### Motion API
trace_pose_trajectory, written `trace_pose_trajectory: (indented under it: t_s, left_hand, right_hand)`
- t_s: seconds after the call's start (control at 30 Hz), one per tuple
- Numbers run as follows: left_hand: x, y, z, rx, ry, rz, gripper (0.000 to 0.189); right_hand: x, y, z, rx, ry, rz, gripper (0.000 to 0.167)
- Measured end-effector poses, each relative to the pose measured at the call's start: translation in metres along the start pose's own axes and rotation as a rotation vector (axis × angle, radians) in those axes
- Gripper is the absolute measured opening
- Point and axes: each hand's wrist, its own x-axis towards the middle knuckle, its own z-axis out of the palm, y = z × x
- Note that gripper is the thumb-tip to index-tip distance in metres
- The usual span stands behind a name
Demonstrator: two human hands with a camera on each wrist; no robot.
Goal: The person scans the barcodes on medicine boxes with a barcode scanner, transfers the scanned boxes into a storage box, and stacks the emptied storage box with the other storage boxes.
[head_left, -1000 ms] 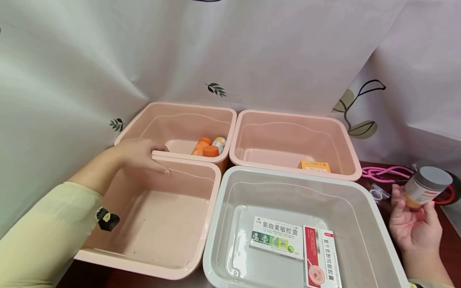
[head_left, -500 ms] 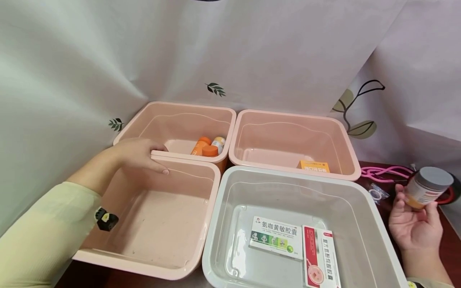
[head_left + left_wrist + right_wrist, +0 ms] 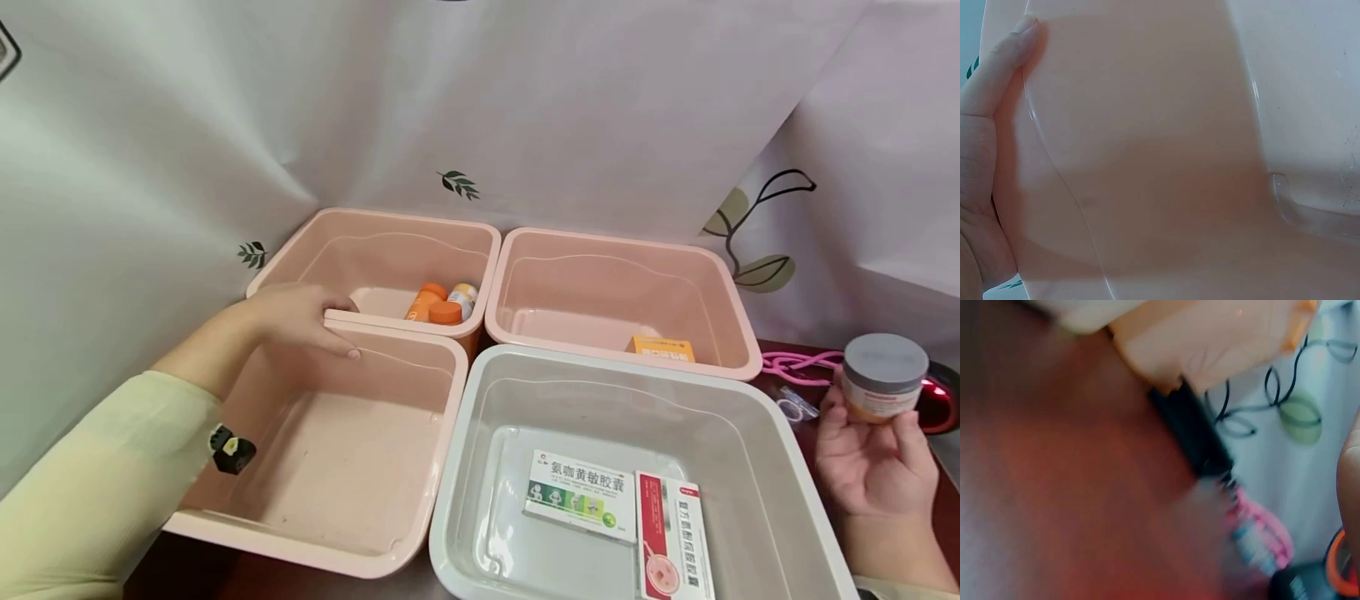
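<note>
My left hand [image 3: 300,317] grips the rim of the front left pink bin [image 3: 337,467], thumb inside it and fingers over toward the back left pink bin [image 3: 375,225]. In the left wrist view the thumb [image 3: 1007,69] lies against the bin's inner wall. At the far right my right hand [image 3: 873,467] holds a jar [image 3: 885,375] with a grey lid, fingers and thumb around its lower part. The jar is raised beside the grey bin [image 3: 600,367], lid up. The right wrist view is blurred and shows only part of that hand at its edge.
Several bottles [image 3: 435,304] with orange or pale yellow colouring lie in the back left bin. An orange box [image 3: 662,347] is in the back right pink bin [image 3: 615,242]. Two medicine boxes [image 3: 581,492] lie in the grey bin. A pink cord [image 3: 795,367] lies behind the jar.
The jar has turned more upright in my right hand and shifted slightly left. A red light now glows on the dark object behind it. My left hand keeps its grip on the bin.
</note>
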Motion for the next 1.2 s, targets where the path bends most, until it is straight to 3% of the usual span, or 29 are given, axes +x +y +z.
trace_pose_trajectory:
  t_s: [0.1,0.2,0.33,0.5,0.7,0.9,0.97,1.07,1.2]
  left_hand:
    - [0.000,0.001,0.000,-0.005,-0.004,0.003,0.059]
    - [0.000,0.002,-0.001,-0.002,-0.003,0.001,0.059]
    - [0.002,0.002,0.000,0.003,-0.004,0.002,0.061]
    - [0.004,0.003,0.001,0.006,-0.002,-0.005,0.064]
    - [0.006,0.004,0.001,0.020,0.014,-0.001,0.066]
    - [0.009,0.008,0.004,0.032,0.010,-0.011,0.067]
    - [0.011,0.010,0.005,0.036,0.011,-0.016,0.068]
    - [0.014,0.012,0.005,0.036,0.014,-0.024,0.068]
    - [0.017,0.016,0.004,0.045,0.019,-0.021,0.067]
  right_hand:
    - [0.012,0.008,0.019,-0.075,-0.069,0.029,0.051]
    - [0.029,0.013,0.041,-0.124,-0.195,0.108,0.048]
    - [0.053,0.020,0.074,-0.380,-0.379,0.184,0.049]
    - [0.075,0.029,0.108,-0.733,-0.459,0.216,0.059]
    - [0.108,0.044,0.142,-1.047,-0.477,0.226,0.062]
    - [0.137,0.075,0.184,-1.670,-0.447,0.156,0.070]
    - [0.148,0.088,0.197,-1.824,-0.405,0.152,0.071]
    - [0.162,0.108,0.211,-1.950,-0.356,0.197,0.068]
    - [0.177,0.138,0.218,-1.988,-0.292,0.320,0.064]
